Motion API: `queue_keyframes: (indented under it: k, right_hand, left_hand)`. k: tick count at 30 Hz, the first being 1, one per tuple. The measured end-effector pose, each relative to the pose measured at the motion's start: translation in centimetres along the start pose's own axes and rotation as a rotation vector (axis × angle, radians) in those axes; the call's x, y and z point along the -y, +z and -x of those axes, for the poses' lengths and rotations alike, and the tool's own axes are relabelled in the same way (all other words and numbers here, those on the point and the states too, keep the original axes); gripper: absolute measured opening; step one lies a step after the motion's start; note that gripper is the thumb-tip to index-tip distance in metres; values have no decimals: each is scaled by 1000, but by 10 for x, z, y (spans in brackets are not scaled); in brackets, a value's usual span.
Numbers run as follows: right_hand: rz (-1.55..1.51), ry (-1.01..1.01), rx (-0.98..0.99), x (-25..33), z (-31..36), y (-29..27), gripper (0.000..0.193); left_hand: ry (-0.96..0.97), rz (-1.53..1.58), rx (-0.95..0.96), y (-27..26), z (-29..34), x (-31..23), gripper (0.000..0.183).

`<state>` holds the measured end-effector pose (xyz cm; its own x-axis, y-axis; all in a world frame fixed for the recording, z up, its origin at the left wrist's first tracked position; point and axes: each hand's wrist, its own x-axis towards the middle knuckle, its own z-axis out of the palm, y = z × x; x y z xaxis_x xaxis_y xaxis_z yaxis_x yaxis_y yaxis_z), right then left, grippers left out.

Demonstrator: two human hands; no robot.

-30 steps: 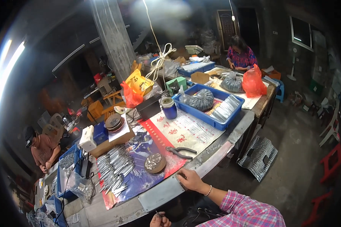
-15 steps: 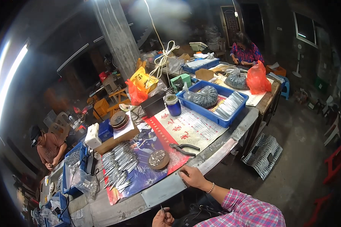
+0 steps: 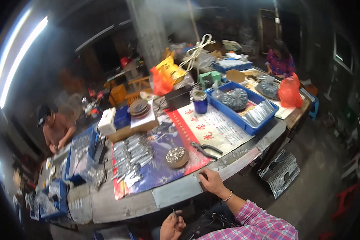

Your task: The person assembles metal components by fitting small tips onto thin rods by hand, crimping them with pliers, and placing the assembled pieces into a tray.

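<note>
Left hand (image 3: pixel 171 227): low, just in front of the bench edge; thumb and fingers pinch a thin dark piece (image 3: pixel 175 213), its tip pointing up (too small and blurred to identify further). Right hand (image 3: pixel 213 182): fingers curled in together at the right end of a flat grey metal plate (image 3: pixel 174 194) on the bench edge; cannot tell whether anything lies between thumb and fingers.

Bench, beyond the hands: round brown dish (image 3: pixel 177 161) heaped with small silvery bits, on a blue-and-red printed sheet (image 3: pixel 160 176). Black-handled pliers (image 3: pixel 209 151) lie just right of the dish, handles apart. Left of the dish, a pile of slender silvery metal pieces (image 3: pixel 134 154). Farther back, a stack of brown discs (image 3: pixel 139 108) on a cardboard box (image 3: pixel 134 131), a lidded blue jar (image 3: pixel 200 106), and a blue tray (image 3: pixel 264 130) holding a knotted clear bag (image 3: pixel 235 99) and silvery strips (image 3: pixel 260 114).

Co-workers: one person (image 3: pixel 58 130) at far left, another (image 3: pixel 280 64) at upper right.
</note>
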<state>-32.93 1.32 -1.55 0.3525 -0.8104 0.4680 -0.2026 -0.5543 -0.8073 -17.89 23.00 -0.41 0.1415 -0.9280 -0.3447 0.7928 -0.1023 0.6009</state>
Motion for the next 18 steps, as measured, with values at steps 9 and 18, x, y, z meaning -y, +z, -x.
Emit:
queue_keyframes:
  k: [9,18]
  right_hand:
    - [16,85,-45,-1,0,7,12]
    - [61,42,-28,-1,3,9,12]
  left_hand:
    - [-7,101,44,-9,8,0,27]
    - [-1,189,71,-20,10,5,25]
